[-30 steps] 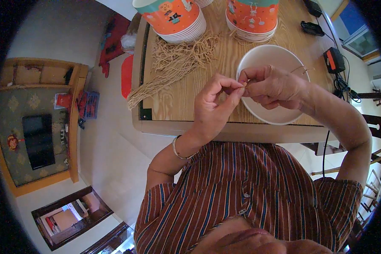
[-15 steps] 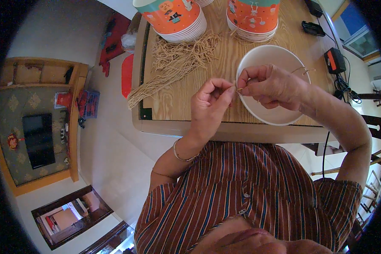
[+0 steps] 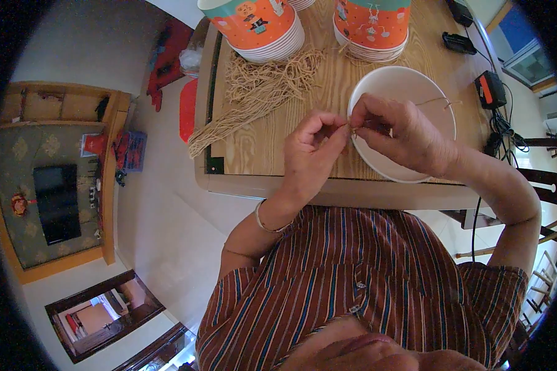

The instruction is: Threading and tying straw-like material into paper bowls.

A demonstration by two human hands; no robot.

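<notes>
A paper bucket (image 3: 408, 80) with a white inside lies in front of me on the wooden table, its mouth towards me. A piece of tan cord (image 3: 438, 101) passes through the right side of its rim. At the left rim, my left hand (image 3: 312, 154) is closed in a pinch of thumb and forefinger. My right hand (image 3: 408, 133) pinches there too, its fingertips meeting the left ones, and its wrist crosses the bucket's mouth. A short bit of tan cord shows between the fingertips; the rest is hidden by the fingers.
A loose bundle of tan cords (image 3: 272, 83) lies at the table's left. Behind stand two stacks of orange and green paper buckets, one left (image 3: 260, 28) and one right (image 3: 372, 28). A black and orange box (image 3: 490, 89) with black cables sits by the right edge.
My fingertips have come closer together at the bucket's left rim. The right hand has turned slightly and its fingers have drawn in. The bucket stays about where it was.
</notes>
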